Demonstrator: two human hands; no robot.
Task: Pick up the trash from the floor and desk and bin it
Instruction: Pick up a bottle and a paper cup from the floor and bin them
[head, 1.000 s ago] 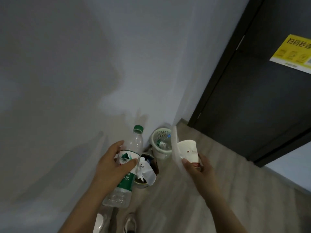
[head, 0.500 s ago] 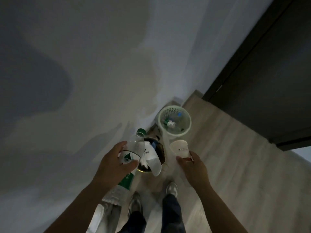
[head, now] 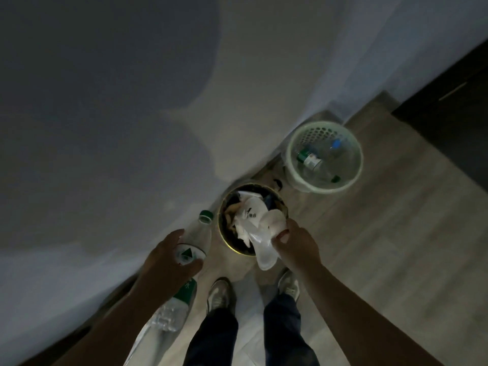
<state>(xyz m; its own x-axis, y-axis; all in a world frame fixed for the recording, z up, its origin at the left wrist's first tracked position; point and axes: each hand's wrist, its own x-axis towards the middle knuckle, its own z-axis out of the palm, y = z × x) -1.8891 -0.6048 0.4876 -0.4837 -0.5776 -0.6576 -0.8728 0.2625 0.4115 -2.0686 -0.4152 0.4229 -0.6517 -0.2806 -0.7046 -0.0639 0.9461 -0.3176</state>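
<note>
Our left hand (head: 169,260) is curled round a clear water bottle (head: 196,241) with a green cap, held slanted above the floor (head: 383,233) beside the wall (head: 132,128). Our right hand (head: 297,247) pinches a white paper cup (head: 273,224) and a clear plastic piece (head: 264,252) together, over the near edge of the dark bin (head: 221,215), which is heaped with white rubbish. Beyond it, just apart, stands a pale green basket (head: 323,191) with bottles (head: 310,159) inside. Our shoes (head: 219,294) stand close to the dark bin
</note>
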